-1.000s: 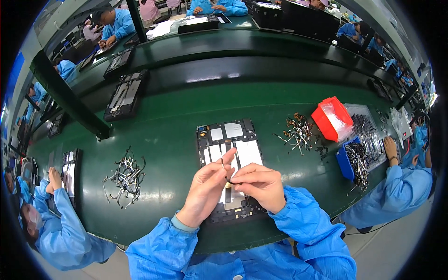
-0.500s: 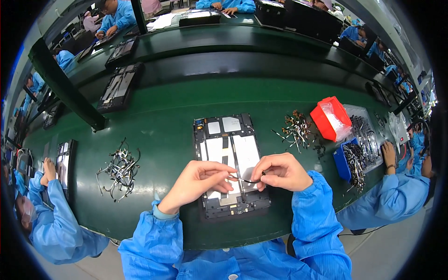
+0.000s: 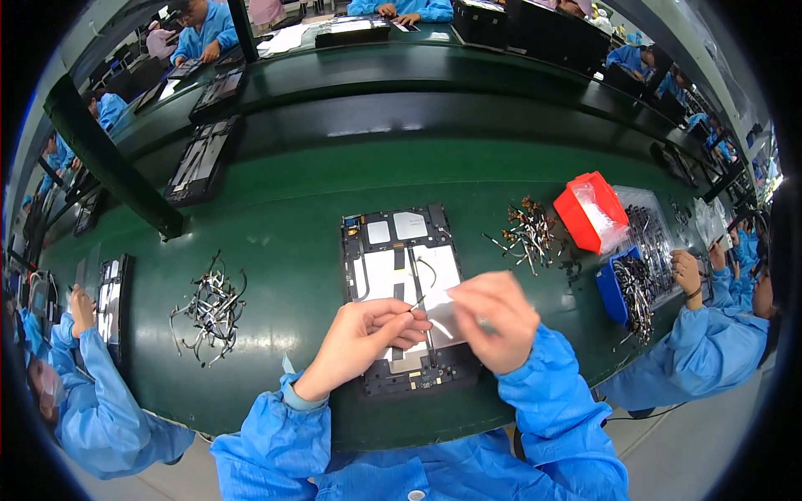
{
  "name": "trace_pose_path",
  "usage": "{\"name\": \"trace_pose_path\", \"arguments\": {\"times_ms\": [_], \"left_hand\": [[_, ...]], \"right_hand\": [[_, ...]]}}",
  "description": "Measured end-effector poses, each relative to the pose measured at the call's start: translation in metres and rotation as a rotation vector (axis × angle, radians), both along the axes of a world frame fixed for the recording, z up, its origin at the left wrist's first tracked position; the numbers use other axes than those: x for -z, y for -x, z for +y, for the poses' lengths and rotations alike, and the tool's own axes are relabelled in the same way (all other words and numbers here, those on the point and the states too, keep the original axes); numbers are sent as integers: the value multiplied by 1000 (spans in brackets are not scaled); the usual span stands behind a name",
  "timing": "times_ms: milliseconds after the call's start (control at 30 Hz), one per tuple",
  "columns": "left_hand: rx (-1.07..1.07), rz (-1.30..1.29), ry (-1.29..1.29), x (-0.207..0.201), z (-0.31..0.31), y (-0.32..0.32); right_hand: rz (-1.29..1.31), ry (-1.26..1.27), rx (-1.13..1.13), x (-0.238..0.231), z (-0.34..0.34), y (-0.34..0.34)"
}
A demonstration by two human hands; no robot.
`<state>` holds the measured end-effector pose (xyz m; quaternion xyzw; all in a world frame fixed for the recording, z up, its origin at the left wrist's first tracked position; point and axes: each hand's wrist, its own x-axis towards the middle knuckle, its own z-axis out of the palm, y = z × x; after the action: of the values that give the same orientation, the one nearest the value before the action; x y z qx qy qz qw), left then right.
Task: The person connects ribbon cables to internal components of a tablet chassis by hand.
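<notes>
I see the left hand (image 3: 368, 336) pinching a thin dark cable (image 3: 431, 270) above an opened flat device (image 3: 380, 271). Right hand (image 3: 499, 321) blurred, just beside; I cannot tell whether it grips anything. Left on the green table (image 3: 288, 242): tangled cable heap (image 3: 209, 309). Right: blue bin (image 3: 612, 297); farther, second heap (image 3: 531, 235), red bin (image 3: 573, 219).
</notes>
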<state>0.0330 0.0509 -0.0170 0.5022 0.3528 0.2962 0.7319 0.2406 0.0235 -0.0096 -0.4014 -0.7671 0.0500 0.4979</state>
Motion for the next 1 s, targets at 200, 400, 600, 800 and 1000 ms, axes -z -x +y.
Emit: {"name": "trace_pose_path", "arguments": {"times_ms": [200,400,600,800,1000], "left_hand": [[-57,15,-305,3,-10,-4],[-91,337,-838,3,-15,-6],[-99,85,-430,10,-20,-15],[-56,54,-442,13,-21,-16],[-80,52,-464,12,-26,-18]], "right_hand": [[111,159,-168,7,2,14],[165,183,-206,7,2,10],[302,268,-55,11,-1,11],[255,256,-28,14,-5,15],[226,276,-77,15,-6,10]]}}
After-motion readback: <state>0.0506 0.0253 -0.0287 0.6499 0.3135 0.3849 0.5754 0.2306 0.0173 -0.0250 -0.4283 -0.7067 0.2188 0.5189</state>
